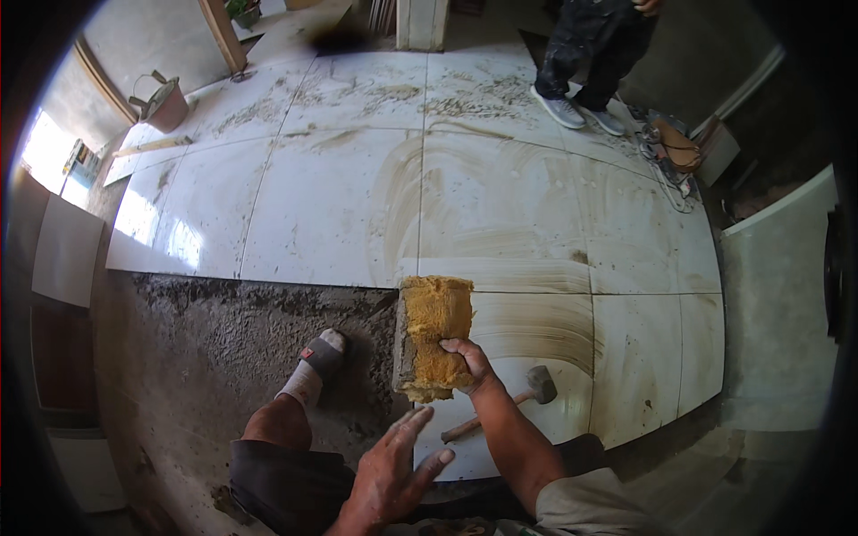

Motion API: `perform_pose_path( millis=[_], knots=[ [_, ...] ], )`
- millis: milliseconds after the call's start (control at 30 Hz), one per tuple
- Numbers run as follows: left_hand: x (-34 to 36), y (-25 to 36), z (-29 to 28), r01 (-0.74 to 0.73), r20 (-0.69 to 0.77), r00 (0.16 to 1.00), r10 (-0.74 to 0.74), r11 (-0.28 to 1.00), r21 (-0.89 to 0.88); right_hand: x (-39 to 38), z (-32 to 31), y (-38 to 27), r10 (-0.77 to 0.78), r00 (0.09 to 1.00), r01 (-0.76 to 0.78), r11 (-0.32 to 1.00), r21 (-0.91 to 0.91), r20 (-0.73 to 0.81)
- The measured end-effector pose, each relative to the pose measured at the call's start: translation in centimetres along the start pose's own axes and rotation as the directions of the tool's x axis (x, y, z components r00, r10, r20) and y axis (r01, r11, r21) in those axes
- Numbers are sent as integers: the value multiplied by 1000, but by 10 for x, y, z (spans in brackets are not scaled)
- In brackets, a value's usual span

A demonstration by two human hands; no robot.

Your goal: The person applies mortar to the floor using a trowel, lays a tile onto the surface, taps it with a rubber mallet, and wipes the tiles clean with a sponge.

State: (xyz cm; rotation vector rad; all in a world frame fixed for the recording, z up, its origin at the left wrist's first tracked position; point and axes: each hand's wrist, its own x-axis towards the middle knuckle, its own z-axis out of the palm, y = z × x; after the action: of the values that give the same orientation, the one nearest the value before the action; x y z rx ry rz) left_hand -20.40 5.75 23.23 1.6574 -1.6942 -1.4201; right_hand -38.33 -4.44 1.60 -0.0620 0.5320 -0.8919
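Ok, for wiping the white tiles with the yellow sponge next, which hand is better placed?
Likely the right hand: it grips the yellow sponge, with white tiles just beyond. The left hand looks open and empty.

Yellow sponge (pixel 438 313) in the right hand (pixel 475 367) (left hand (pixel 391 471) near it), smeared white tiles (pixel 505 201) beyond.

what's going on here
A person's right hand grips a yellow sponge; the left hand is open and empty nearby. Brown streaks mark the white floor tiles, where a mallet lies. Another person stands on the tiles farther back, toward the right.
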Motion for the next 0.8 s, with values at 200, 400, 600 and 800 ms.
perform_pose_path(
  millis=[200, 400, 600, 800],
  knots=[
    [12, -30, 25, -52, -430, 903, 9, 995, -87, -31, 15, 1, -111, 990, 93, 975, -203, -81],
    [37, -75, 41, 137, -436, 898, -65, 981, 136, -30, 34, 38, -323, 876, -107, 594, -797, -359],
    [44, -81, 52, -103, -493, 835, 244, 950, 295, -31, 25, 58, -521, 852, 64, 11, -998, 49],
    [71, -83, 40, -70, -523, 790, 320, 895, 440, -59, 17, 58, -272, 959, 60, -86, -994, 82]
  ],
)
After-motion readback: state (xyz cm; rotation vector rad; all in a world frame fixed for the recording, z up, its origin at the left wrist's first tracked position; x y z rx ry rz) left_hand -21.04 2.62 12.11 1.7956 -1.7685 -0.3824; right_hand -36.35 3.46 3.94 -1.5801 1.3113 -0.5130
